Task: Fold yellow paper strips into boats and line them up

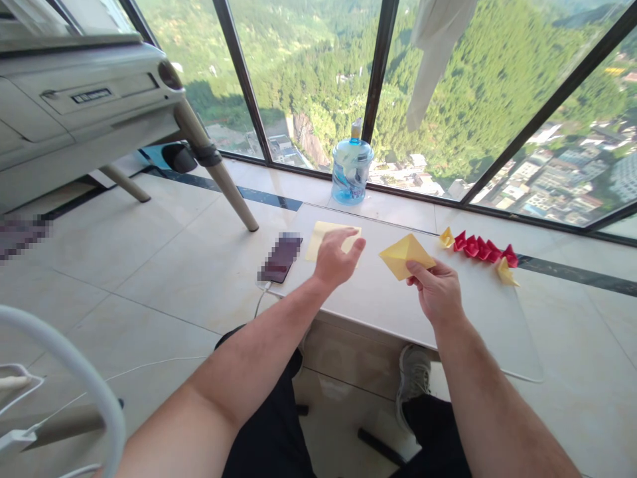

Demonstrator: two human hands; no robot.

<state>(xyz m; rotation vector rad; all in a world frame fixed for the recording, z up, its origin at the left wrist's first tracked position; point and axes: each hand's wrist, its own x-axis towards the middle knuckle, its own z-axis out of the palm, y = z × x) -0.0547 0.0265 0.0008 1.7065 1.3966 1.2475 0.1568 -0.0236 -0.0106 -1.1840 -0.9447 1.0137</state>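
My right hand point(438, 287) pinches the right corner of a folded yellow sheet of origami paper point(404, 255), held up over a low white table point(378, 302). Crease lines cross its diamond-shaped face. My left hand point(339, 255) hovers at the table's left part, thumb and fingers apart, with nothing in it. Beneath and behind that hand lies a pale yellow stack or sheet of paper point(314, 240); whether it is one sheet or several I cannot tell. Along the table's right back edge stands a row of small folded red paper pieces point(482, 248), with a yellow folded piece point(446, 237) at one end and another yellow piece point(506, 272) at the other.
A phone point(281, 260) with a white cable lies at the table's left end. Behind the table, a blue water jug point(351, 172) stands by the window. A pale piece of furniture with slanted legs point(226, 186) is at left. My shoe point(414, 375) is below the table edge.
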